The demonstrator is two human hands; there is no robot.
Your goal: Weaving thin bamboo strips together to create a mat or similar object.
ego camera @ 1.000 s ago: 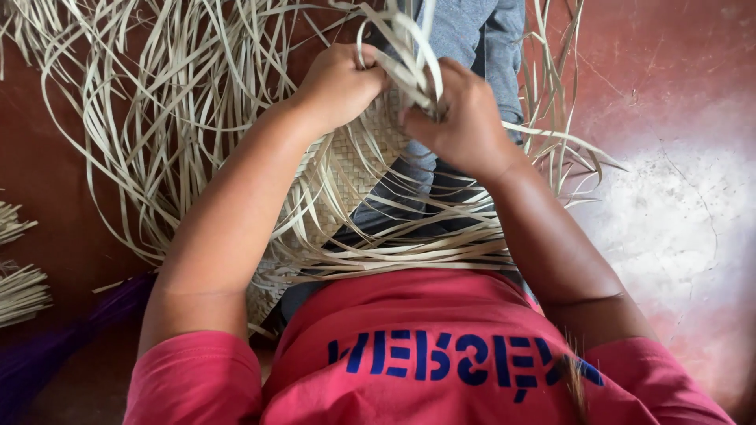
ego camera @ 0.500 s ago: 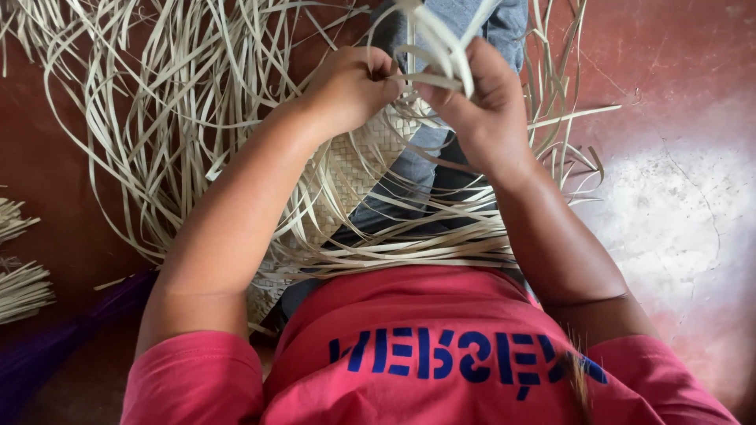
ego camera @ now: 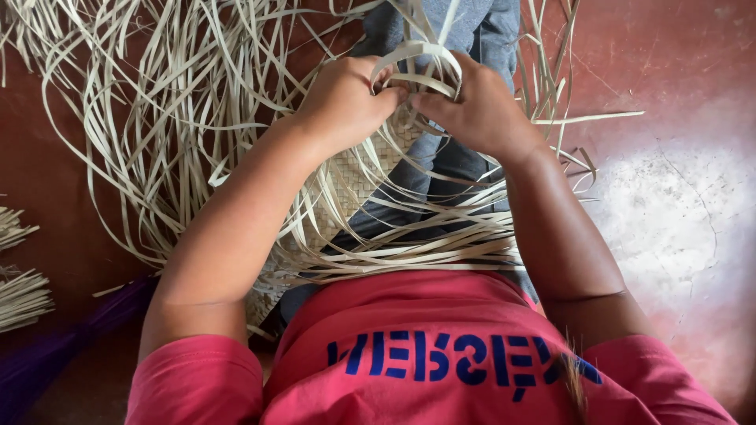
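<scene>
A: Head view, quick. Left hand (ego camera: 342,102) and right hand (ego camera: 476,110) are close together, fingertips nearly meeting, both pinched on the looped pale strips (ego camera: 417,63) bent over just above them.

B: And the work itself?

A: The woven mat panel (ego camera: 346,185) lies directly below the left hand, across the lap in blue jeans (ego camera: 441,165). Loose strips fan out from it on every side.

B: How to handle the step well?

A: My read: keep the loop flat, no twist, pull snug against the woven edge with both thumbs, and hold the neighbouring strips down so the weave doesn't open.

B: Edges, room?

A: Woven edge sits right under the fingertips. Left of the left hand it's a dense tangle of loose strips (ego camera: 150,118), so sweeping there would snag. Right of the right hand the red floor (ego camera: 669,71) is mostly bare past a few stray ends. Small bundle of strips (ego camera: 20,295) far left, well apart. Near side blocked by the red shirt (ego camera: 441,346).
</scene>
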